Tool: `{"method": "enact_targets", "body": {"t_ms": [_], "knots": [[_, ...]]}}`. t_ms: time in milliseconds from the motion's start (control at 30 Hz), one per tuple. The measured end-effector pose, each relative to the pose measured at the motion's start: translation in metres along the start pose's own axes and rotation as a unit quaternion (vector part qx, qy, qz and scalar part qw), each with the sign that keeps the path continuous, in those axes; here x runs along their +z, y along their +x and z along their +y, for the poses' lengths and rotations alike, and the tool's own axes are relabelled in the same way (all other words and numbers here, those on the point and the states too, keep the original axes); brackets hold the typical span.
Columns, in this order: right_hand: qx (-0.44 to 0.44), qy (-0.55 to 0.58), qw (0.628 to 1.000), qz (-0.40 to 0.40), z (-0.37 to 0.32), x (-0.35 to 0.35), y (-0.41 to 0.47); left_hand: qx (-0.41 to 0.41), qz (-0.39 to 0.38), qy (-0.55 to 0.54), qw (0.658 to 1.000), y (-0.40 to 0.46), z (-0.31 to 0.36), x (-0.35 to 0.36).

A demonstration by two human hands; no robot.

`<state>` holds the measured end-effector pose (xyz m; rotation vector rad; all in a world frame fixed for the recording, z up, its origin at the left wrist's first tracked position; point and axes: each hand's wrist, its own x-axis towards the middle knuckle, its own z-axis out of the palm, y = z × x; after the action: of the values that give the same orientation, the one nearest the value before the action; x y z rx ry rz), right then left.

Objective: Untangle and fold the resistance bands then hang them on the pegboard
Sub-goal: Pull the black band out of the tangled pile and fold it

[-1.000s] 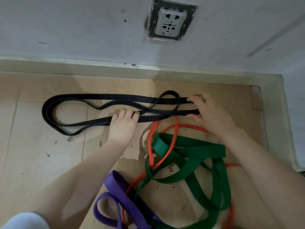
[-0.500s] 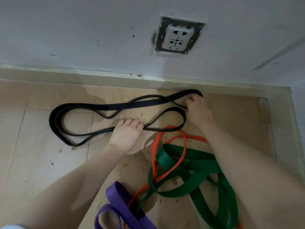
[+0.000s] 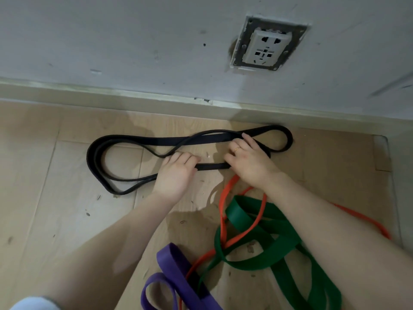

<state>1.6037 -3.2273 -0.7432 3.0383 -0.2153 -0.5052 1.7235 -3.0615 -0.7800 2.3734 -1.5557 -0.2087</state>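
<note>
Landmark: wall socket [image 3: 267, 47], set in the white wall above the baseboard [image 3: 156, 98].
Black band [image 3: 125, 140]: lies on the wooden floor [image 3: 44, 198] below and left of the socket, doubled into a long flat loop; its left bend sits far left of the socket, its right bend almost straight under it, close to the baseboard.
Left hand [image 3: 175, 173]: below and left of the socket, palm down, fingers bent over the near strand of the black band and pressing it to the floor.
Right hand [image 3: 250, 161]: just below the socket, wearing a ring; fingers spread and lying flat across the crossing strands of the black band, holding them down.
Orange band [image 3: 223, 198]: below the socket, nearer the person than the black band, threaded through the green one.
Green band [image 3: 263, 222]: wide, in loose tangled loops, below the socket under the right forearm.
Purple band [image 3: 169, 262]: furthest from the socket, at the bottom edge, curled, touching the orange band.
</note>
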Motion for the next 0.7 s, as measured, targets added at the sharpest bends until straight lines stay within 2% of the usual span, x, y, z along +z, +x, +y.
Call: {"method": "enact_targets", "body": {"t_ms": [133, 200, 300, 367, 433, 500, 600, 700], "knots": [[0.017, 0.04, 0.998, -0.049, 0.015, -0.011, -0.014, 0.019, -0.01, 0.05, 0.999, 0.0, -0.012, -0.003], [0.036, 0.049, 0.997, -0.042, 0.02, -0.007, -0.022, 0.02, -0.006, 0.041, 0.999, 0.004, -0.014, -0.004], [0.1, 0.079, 0.99, -0.054, 0.021, 0.0, -0.027, -0.019, 0.024, 0.006, 1.0, 0.01, -0.016, -0.01], [0.126, 0.097, 0.986, -0.05, 0.021, -0.002, -0.028, -0.06, 0.038, 0.028, 0.997, 0.012, -0.024, -0.017], [0.139, 0.093, 0.985, -0.036, 0.02, -0.006, -0.028, -0.108, 0.012, 0.04, 0.993, 0.011, -0.031, -0.021], [0.143, 0.088, 0.986, -0.019, 0.016, -0.007, -0.026, -0.117, -0.03, 0.029, 0.992, 0.011, -0.035, -0.025], [0.122, 0.054, 0.991, 0.008, 0.002, -0.012, -0.018, -0.09, -0.055, 0.047, 0.993, 0.014, -0.039, -0.028], [0.099, 0.069, 0.992, 0.031, -0.014, -0.015, -0.002, -0.051, -0.088, 0.097, 0.99, 0.015, -0.046, -0.03]]}}
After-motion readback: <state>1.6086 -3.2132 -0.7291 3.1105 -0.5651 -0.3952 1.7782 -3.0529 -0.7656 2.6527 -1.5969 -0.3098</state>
